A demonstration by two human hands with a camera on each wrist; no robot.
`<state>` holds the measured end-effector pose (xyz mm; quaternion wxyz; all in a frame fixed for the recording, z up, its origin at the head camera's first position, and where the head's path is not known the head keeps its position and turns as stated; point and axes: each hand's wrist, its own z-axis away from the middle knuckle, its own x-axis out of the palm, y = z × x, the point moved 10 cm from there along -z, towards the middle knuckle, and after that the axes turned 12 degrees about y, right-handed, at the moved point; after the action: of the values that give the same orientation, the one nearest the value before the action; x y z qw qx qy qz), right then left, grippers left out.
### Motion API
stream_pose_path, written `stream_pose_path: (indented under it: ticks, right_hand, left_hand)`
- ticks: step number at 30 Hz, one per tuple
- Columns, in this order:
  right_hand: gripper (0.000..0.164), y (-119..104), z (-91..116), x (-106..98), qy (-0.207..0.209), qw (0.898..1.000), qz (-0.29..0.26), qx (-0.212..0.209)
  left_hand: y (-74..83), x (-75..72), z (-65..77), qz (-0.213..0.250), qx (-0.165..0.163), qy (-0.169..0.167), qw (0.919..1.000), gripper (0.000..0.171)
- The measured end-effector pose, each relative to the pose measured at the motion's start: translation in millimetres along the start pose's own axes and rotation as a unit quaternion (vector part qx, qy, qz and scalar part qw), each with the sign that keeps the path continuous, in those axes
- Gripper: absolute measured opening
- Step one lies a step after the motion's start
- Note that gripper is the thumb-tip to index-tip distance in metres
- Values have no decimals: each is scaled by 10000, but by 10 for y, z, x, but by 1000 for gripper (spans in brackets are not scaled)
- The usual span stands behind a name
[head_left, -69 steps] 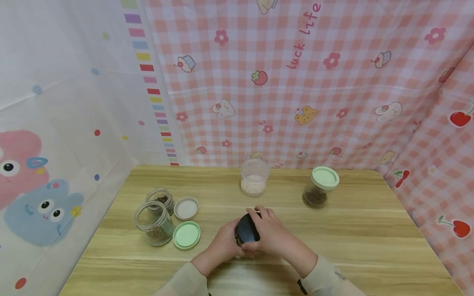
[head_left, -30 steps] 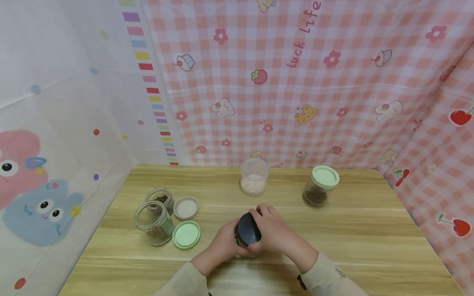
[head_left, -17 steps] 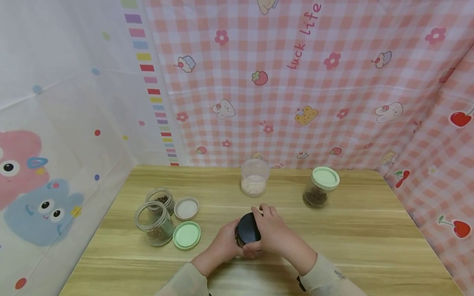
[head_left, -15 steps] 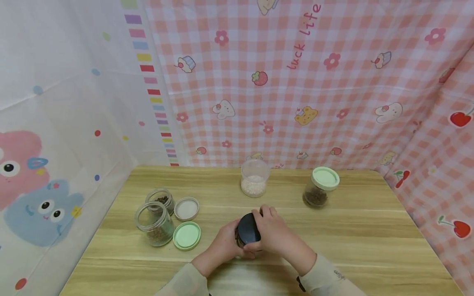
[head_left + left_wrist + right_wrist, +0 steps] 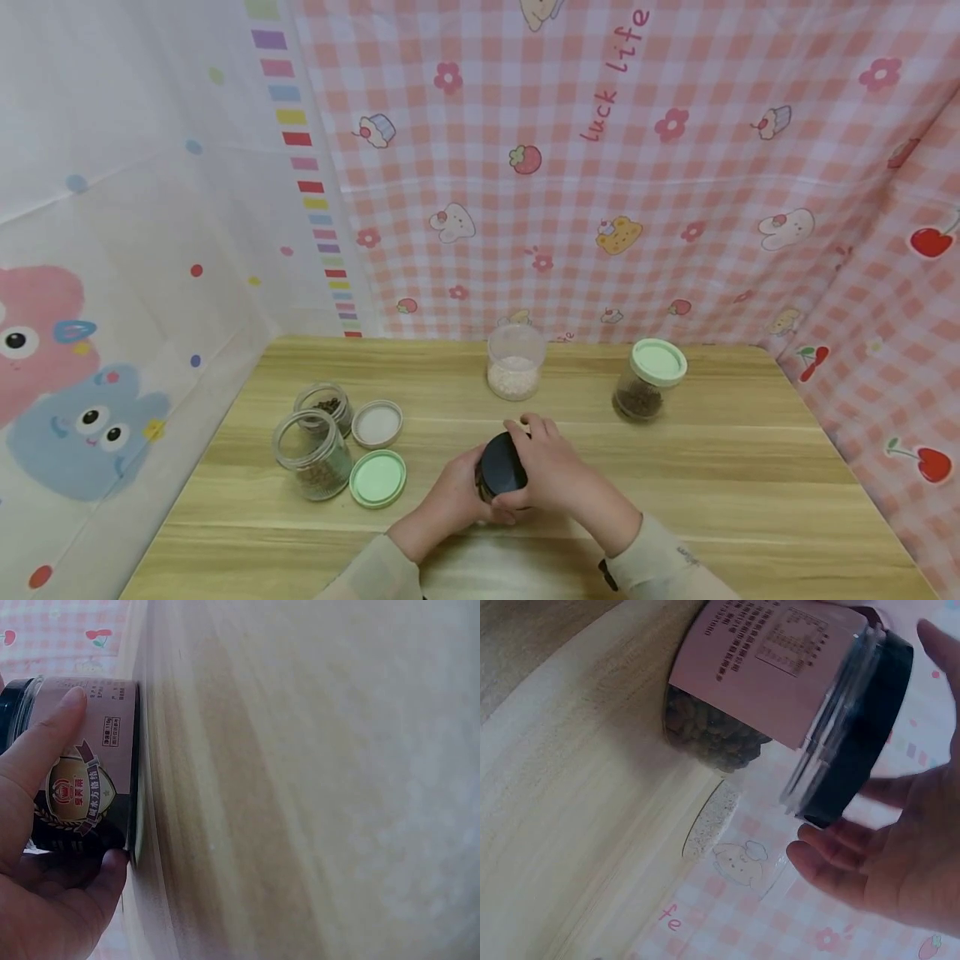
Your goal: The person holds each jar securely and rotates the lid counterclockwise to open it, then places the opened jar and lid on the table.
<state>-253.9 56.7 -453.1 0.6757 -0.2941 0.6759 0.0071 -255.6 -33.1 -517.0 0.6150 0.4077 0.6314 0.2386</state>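
Note:
Near the table's front centre stands a clear jar [image 5: 112, 742] with a pink and black label and a black screw lid [image 5: 498, 467]. Small dark brown-green pieces lie in it, seen in the right wrist view. My left hand [image 5: 455, 492] grips the jar's body low down, thumb across the label. From the right, my right hand [image 5: 555, 475] curls its fingers around the lid's rim; in the right wrist view the thumb shows a little apart from it. The lid sits on the jar. Part of the jar is hidden by both hands in the head view.
To the left stand two lidless glass jars [image 5: 318, 475] with brown contents. Beside them lie a white-lined lid [image 5: 377, 423] and a green lid [image 5: 378, 478]. A clear tub [image 5: 516, 362] of white grains is at the back. Back right stands a green-lidded jar [image 5: 640, 396].
Both hands stay at the same jar. My right hand's fingers have shifted slightly around the lid's rim, back and forth. The other jars and lids have not moved.

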Motion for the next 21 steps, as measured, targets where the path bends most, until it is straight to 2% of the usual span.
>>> stream_pose_path:
  ticks: [4, 8, 12, 15, 21]
  right_hand:
    - [100, 36, -20, 12, 129, 9995, 255, 138]
    - [95, -21, -27, 38, 4, 9991, 309, -294]
    - [98, -69, -6, 54, -228, 9981, 0, -579]
    - [99, -44, 0, 40, -205, 9990, -65, -383]
    - [101, 15, -26, 10, 104, 9996, 255, 35]
  left_hand:
    - [-20, 13, 5, 9, -112, -35, 9999, 95]
    - [-23, 23, 1, 26, -56, -54, 10000, 96]
    - [-14, 27, -6, -17, 93, -55, 9999, 96]
    - [-7, 17, -12, -4, 122, -18, 9999, 95]
    - [-4, 0, -7, 72, 7, 27, 10000, 94]
